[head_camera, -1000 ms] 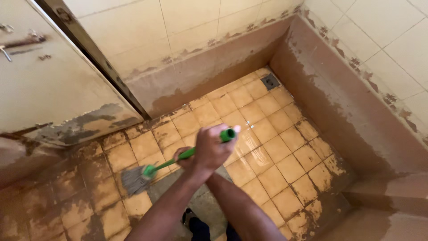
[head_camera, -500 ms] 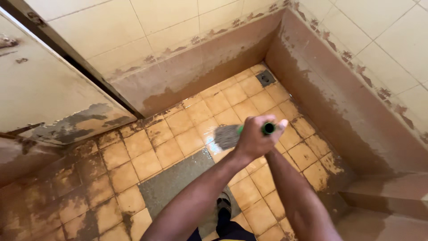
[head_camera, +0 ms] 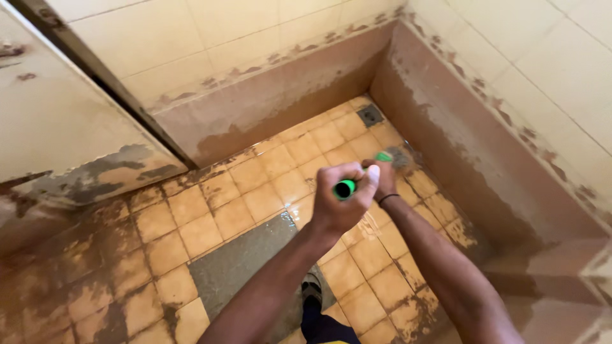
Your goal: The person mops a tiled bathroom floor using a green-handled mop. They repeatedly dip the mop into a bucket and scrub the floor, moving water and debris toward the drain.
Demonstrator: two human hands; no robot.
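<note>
Plainly green-handled brush (head_camera: pixel 390 157) (bristles grey, blurred).

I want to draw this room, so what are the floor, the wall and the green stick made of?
The floor looks like small square ceramic tiles, orange-brown, glossy where wet, with dark grout lines. The wall seems to be larger cream glazed tiles, smooth, stained brown lower down. The green handle, gripped by both hands, looks like smooth plastic, though painted metal is possible.
</note>
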